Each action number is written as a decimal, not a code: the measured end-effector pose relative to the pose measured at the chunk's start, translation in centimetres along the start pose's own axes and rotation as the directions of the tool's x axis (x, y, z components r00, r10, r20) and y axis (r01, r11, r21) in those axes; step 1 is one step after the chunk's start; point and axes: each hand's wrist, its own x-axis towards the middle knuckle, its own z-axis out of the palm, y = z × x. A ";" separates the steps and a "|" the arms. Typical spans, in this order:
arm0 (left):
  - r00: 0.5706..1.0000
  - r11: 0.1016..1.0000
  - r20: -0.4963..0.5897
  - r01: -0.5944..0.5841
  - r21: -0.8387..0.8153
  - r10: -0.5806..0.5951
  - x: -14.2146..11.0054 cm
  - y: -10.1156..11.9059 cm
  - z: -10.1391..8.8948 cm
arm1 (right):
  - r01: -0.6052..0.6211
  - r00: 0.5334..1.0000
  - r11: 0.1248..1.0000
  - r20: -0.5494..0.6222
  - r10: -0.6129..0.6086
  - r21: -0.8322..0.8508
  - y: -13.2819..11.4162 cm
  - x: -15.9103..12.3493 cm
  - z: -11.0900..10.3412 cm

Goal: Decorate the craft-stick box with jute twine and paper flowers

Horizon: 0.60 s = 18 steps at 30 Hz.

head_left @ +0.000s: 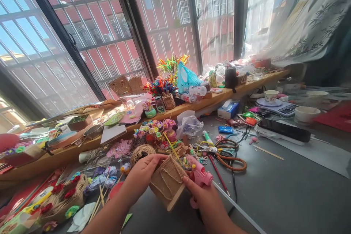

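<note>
A small brown cardboard box (164, 182) is held up above the desk, tilted. Twine runs in a wavy line over the side facing me, and more twine is wound along its upper edge. My left hand (145, 175) grips the box's left side and top edge. On the right edge, the thumb of my right hand (205, 193) presses while the other fingers are mostly hidden. A pink hot glue gun (201, 173) is right behind my right hand; whether the hand touches it I cannot tell. A twine ball (142, 153) lies just beyond my left hand.
Scissors (233, 161) and a red pencil (219, 175) lie right of the glue gun. A phone (283, 131) and a kitchen scale (276, 106) are farther right. Flower crafts (155, 131) crowd the middle; a twine-covered craft (63, 197) is at left. A cluttered wooden ledge (208, 103) runs below the windows.
</note>
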 end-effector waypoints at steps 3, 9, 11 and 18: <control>0.991 0.992 -0.137 -0.013 -0.129 -0.005 0.6 -0.2 -1.3 | -0.016 1.000 0.998 -0.026 0.017 0.055 -0.2 0.1 0.2; 0.948 0.797 -0.302 -0.103 -0.595 -0.102 0.0 1.1 -3.9 | -0.022 0.999 0.999 -0.036 0.023 0.040 -0.5 0.2 -0.1; 0.952 0.810 -0.297 -0.115 -0.574 -0.075 -0.9 1.0 -3.5 | -0.020 0.999 1.000 -0.027 0.020 -0.015 -0.5 0.1 -0.1; 0.995 0.986 -0.080 -0.039 0.163 0.053 -4.7 -0.9 1.3 | 0.156 0.987 0.986 -0.017 -0.157 -0.057 0.6 -0.7 0.4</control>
